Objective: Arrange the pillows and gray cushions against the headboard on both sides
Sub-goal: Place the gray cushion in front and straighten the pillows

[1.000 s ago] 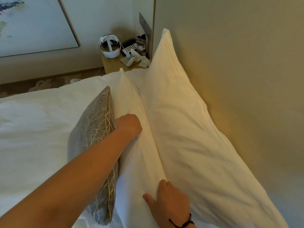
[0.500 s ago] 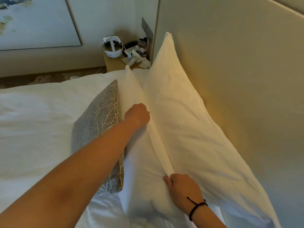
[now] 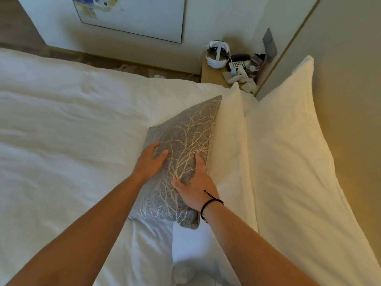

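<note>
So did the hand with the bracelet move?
Yes. The right hand left the front white pillow and moved left, away from the headboard, onto the gray cushion.

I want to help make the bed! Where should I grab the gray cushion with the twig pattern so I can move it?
Probably by its two long edges, one hand each, coming from the bed side. The gray cushion leans on the front white pillow, so only its patterned face and edges are free. The left hand and right hand rest there.

I see both bare forearms reaching up from the lower frame, left hand (image 3: pixel 149 162) and right hand (image 3: pixel 195 185) spread flat mid-frame.
</note>
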{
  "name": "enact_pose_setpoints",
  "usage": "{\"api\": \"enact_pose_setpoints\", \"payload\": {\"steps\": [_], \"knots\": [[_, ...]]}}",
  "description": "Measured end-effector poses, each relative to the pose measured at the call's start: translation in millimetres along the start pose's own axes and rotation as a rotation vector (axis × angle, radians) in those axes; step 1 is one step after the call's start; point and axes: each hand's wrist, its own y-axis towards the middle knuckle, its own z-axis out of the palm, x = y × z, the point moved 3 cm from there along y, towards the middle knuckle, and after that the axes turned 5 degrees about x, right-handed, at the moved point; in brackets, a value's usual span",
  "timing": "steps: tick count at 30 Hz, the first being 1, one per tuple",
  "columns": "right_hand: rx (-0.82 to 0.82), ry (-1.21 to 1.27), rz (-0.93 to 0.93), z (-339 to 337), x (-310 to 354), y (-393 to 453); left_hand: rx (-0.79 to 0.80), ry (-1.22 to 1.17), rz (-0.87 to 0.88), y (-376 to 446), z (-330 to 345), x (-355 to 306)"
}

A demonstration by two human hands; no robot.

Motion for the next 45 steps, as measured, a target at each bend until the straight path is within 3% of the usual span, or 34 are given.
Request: {"api": "enact_pose_setpoints", "payload": {"steps": [5,12,16,25,30,36,41,45], "knots": [[-0.114,-0.024,-0.019,-1.8,-21.5,10.7,0.13,-0.198,-0.097,11.5,22.1,20.3],[-0.148,0.067,-0.082,-1.5,-50.5,7.2,0.177,-0.217,-0.177,24.3,58.4,30.8],[-0.142,0.18,-0.132,-13.1,-66.6,2.6,0.241,-0.227,-0.183,15.5,74.4,13.6],[-0.243,0.083,-0.269,-74.4,-99.8,-38.5,0.42,-0.405,-0.212,-13.4,133.3,-51.0],[-0.201,0.026,-0.235,-63.1,-89.0,-22.4,0.378,-0.341,-0.189,4.3,128.5,-44.8],[-0.239,-0.036,-0.201,-61.2,-91.8,-32.2,0.179,-0.329,-0.206,-21.2,127.0,-44.6],[-0.226,-0.06,-0.179,-62.0,-112.5,-69.7,0.166,-0.159,0.013,-80.4,125.5,-65.4],[-0.387,-0.127,-0.143,-80.8,-148.1,-112.6,0.157,0.038,0.127,-123.3,124.6,-92.1]]}}
